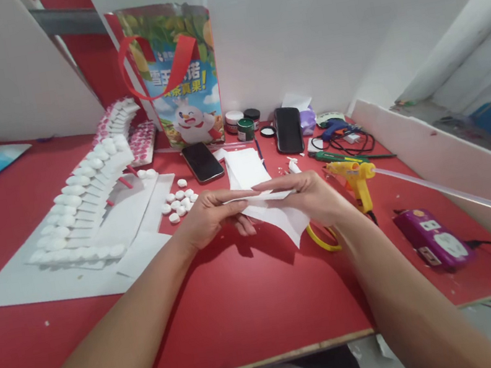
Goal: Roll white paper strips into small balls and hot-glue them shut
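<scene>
A thin sheet of white paper (pixel 282 218) is held between my two hands above the red table, its loose corner hanging toward me. My left hand (pixel 215 214) pinches its left side between thumb and fingers. On the right side my right hand (pixel 315 194) grips the same sheet, fingers pointing inward to meet the left. More white paper (pixel 247 168) lies flat just beyond the hands. Beside my left hand sits a small group of round white pieces (pixel 178 204). Yellow-handled scissors (pixel 324 243), partly hidden, rest under my right hand.
At left, a curved white structure (pixel 100 189) edged with white pieces stands on a board (pixel 12 282). A phone (pixel 203 162), paint jars (pixel 246 128) and a gift bag (pixel 184 81) are behind. Right: a yellow glue gun (pixel 355 178) and purple power socket (pixel 433 237).
</scene>
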A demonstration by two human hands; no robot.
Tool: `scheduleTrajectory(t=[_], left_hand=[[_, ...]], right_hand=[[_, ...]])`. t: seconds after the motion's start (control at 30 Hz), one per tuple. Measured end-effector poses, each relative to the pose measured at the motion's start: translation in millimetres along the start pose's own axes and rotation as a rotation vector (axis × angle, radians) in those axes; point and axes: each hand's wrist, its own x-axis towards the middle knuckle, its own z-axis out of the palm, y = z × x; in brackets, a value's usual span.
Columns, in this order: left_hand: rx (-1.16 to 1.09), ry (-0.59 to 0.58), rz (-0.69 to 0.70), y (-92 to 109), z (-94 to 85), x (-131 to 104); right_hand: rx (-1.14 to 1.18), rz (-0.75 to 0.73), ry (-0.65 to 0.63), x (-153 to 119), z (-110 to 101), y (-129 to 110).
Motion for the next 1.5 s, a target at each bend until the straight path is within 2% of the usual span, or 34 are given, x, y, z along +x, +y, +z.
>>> scheduleTrajectory(t=[0.2, 0.33, 0.4, 0.5, 0.63, 0.73, 0.8, 0.93, 1.03, 1.13, 1.27, 1.5], left_hand=[[-0.171, 0.004, 0.054, 3, -1.5, 0], [-0.183, -0.03, 0.066, 4, -2.8, 0], [-0.15, -0.013, 0.062, 5, -2.1, -1], [-0.036, 0.076, 0.028, 5, -0.3, -1], [0.1, 0.127, 0.002, 0, -2.5, 2], [0.145, 0.12, 0.009, -2, -7.4, 3], [0.171, 0.109, 0.001, -2, -8.9, 3], [0.227, 0.031, -0.041, 3, -2.9, 0], [0.258, -0.046, -0.046, 5, 5.3, -2], [0.305, -0.079, -0.017, 4, 9.8, -4], [0.35, -0.051, 0.005, 3, 8.7, -4], [0.35, -0.016, -0.017, 3, 3.2, -1]], right_hand=[[0.271, 0.103, -0.04, -4, -6, 1], [0.218, 0.053, -0.061, -6, -7, -1], [0.108, 0.044, -0.06, -7, -8, -2], [-0.048, 0.055, -0.062, -7, -10, -3], [-0.146, 0.001, -0.135, -6, -13, -4], [-0.092, -0.01, -0.264, -9, -21, -7], [0.006, 0.013, -0.304, -12, -29, -10], [0.181, 0.116, -0.188, -14, -37, -11], [0.176, 0.273, -0.208, -11, -28, -6], [0.203, 0.357, -0.361, -8, -11, 0], [0.307, 0.423, -0.538, -7, 6, 3], [0.228, 0.407, -0.561, -3, 3, 4]])
